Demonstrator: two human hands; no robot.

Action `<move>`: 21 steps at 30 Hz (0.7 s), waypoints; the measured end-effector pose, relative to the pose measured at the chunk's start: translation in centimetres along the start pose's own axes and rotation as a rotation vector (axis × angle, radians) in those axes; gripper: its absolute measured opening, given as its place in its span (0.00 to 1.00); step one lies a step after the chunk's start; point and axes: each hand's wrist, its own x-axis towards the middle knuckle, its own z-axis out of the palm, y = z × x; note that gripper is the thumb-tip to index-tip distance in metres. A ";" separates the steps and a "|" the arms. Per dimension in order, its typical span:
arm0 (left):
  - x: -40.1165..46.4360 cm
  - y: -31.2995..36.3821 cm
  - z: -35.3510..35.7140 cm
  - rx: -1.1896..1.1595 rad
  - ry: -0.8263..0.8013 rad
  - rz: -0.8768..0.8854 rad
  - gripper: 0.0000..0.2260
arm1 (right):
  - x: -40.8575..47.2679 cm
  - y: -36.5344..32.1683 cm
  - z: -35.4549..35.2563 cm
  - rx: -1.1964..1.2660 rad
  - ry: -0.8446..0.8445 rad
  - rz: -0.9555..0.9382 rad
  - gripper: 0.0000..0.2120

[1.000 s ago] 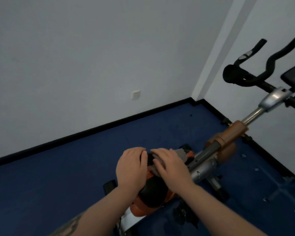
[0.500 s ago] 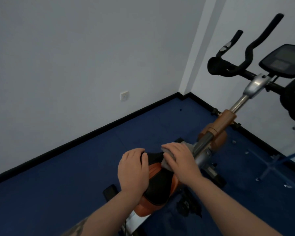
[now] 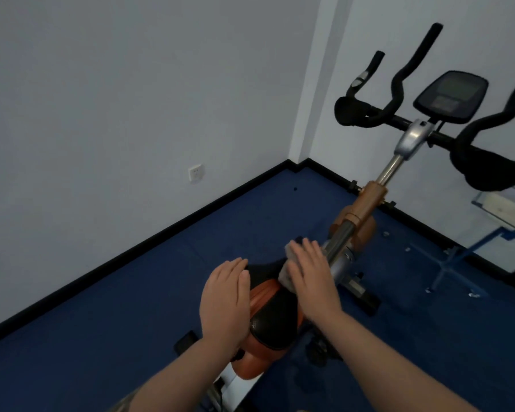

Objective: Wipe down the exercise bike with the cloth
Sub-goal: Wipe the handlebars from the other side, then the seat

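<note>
One exercise bike (image 3: 366,215), one cloth (image 3: 287,275), two hands, one wall socket (image 3: 196,173).

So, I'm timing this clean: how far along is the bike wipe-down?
Nothing visibly finished; wiped surfaces don't show. In hand: the right hand presses the cloth flat at the saddle nose, the left hand steadying the saddle. Apparently left: handlebars, console, post.

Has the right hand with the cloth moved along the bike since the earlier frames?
Yes. The right hand, flat on the cloth, has slid forward off the saddle nose toward the silver post, compared with a second ago.
</note>
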 end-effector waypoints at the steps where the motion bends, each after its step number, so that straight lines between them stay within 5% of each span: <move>1: -0.1 -0.1 -0.1 -0.014 0.000 0.013 0.17 | 0.6 -0.4 -0.1 0.046 0.030 0.091 0.23; 4: -0.2 -0.6 -0.4 -0.053 -0.018 0.031 0.17 | 0.3 -3.5 1.5 -0.020 0.063 0.216 0.23; 12: -0.2 -3.0 -2.1 -0.333 -0.217 0.089 0.20 | -8.5 -7.4 3.7 -0.110 0.015 -0.144 0.25; 18: 0.2 -3.5 -2.4 -0.227 -0.270 0.172 0.17 | -4.3 -7.5 3.3 -0.116 0.134 0.190 0.22; 21: 0.2 -3.7 -2.4 -0.213 -0.278 0.185 0.17 | -5.5 -8.7 4.5 -0.192 0.184 0.169 0.23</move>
